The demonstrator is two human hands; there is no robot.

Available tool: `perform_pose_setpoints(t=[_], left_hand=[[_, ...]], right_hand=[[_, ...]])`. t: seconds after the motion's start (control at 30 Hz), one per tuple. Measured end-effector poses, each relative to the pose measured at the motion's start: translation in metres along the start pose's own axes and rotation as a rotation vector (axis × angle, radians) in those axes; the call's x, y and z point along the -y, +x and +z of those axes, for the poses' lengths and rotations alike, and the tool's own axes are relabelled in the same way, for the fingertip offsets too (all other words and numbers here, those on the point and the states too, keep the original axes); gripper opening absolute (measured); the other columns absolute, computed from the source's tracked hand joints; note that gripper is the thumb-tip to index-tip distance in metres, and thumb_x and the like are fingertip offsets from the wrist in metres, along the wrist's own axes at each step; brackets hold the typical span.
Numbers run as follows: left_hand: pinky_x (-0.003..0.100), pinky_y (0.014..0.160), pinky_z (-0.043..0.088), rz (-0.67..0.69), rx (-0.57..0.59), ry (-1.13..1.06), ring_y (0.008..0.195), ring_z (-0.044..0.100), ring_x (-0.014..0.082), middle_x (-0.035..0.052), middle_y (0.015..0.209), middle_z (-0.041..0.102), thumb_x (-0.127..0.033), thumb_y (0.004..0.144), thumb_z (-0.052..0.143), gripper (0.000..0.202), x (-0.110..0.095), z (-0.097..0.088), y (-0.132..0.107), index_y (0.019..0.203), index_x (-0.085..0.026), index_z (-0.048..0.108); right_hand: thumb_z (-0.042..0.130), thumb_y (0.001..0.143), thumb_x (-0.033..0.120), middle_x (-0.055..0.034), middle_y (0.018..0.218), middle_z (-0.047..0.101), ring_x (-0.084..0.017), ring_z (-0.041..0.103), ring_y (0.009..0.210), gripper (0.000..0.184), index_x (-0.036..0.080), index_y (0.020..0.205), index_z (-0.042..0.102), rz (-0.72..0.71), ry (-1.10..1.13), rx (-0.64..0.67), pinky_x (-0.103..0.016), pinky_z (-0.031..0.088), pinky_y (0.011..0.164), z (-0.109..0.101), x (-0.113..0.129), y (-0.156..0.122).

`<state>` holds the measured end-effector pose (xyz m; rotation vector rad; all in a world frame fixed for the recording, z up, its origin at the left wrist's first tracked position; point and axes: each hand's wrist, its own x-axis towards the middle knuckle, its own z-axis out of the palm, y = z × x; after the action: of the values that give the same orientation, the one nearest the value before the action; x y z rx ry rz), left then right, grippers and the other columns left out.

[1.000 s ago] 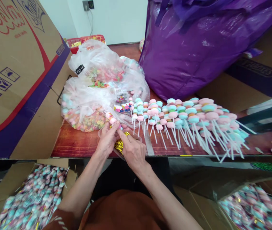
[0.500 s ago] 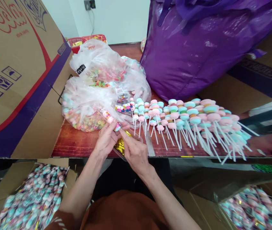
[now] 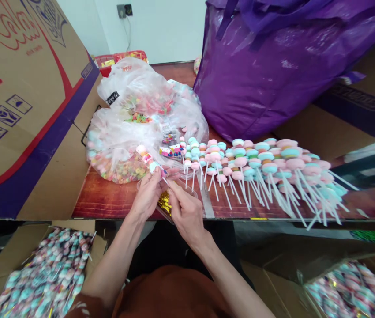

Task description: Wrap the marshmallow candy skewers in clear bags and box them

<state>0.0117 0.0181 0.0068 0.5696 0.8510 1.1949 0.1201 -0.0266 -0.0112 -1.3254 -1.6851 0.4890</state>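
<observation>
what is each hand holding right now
Left hand: closed on a wrapped candy skewer.
Right hand: fingertips pinched shut at that skewer's stick end.

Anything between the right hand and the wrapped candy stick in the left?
Nothing visible. The right hand touches the lower end of the wrapped candy stick, right beside the left hand whose grip holds it; gold ties lie underneath.

**Two hands close together, fingers pinched**

The bare left hand point(image 3: 148, 198) is held with its back up and slightly outward, its fingers point(image 3: 156, 179) curled and pressed together at the tips; the bare right hand point(image 3: 187, 213) lies just beside it, back up, thumb and forefinger closed and pointing toward the left fingertips; the left forearm point(image 3: 114, 260) and right forearm point(image 3: 230, 282) converge from below, elbows well apart.
</observation>
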Motion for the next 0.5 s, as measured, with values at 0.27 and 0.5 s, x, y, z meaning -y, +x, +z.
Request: perform_pose_setpoints(t=[0.27,0.5], left_hand=[[0.025,0.058,0.051,0.005,0.020,0.044,0.063,0.067,0.0170,0.0050,0.067,0.069,-0.047,0.077,0.076,0.034,0.015,0.003,-0.010,0.085,-0.014,0.071],[0.020,0.043,0.039,0.047,-0.014,0.068,0.047,0.047,0.0085,0.0006,0.062,0.062,-0.043,0.078,0.075,0.031,0.015,0.003,-0.023,0.090,-0.014,0.075]], right_hand=[[0.042,0.098,0.025,0.0007,0.060,0.054,-0.016,0.054,0.063,0.030,0.022,0.072,0.057,0.186,0.149,-0.002,-0.027,0.043,0.064,-0.002,0.002,0.000],[0.046,0.098,0.037,0.0035,0.062,0.047,-0.012,0.042,0.059,0.031,0.022,0.071,0.049,0.367,0.498,0.066,-0.025,0.036,0.056,0.002,0.012,0.001]])
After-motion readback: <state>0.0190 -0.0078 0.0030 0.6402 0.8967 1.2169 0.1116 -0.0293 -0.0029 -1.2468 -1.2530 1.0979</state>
